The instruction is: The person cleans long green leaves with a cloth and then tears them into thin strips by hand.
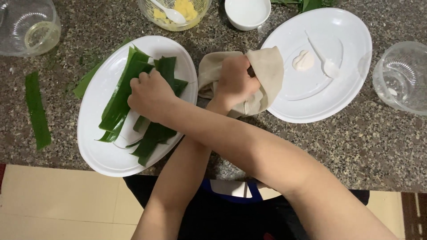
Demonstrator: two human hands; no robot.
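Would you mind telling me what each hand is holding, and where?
The arms cross. The left hand grips the beige cloth by its bunched middle. The right hand presses on the green leaves; whether it grips them cannot be told.

I see a home kitchen: a speckled granite table [378,146] with white plates [351,26], green leaf strips [120,98] at nine o'clock, a yellow-filled bowl [175,13] at twelve, tiled floor [62,200] below

Speckled granite counter [378,146]; cream floor tiles [58,200]
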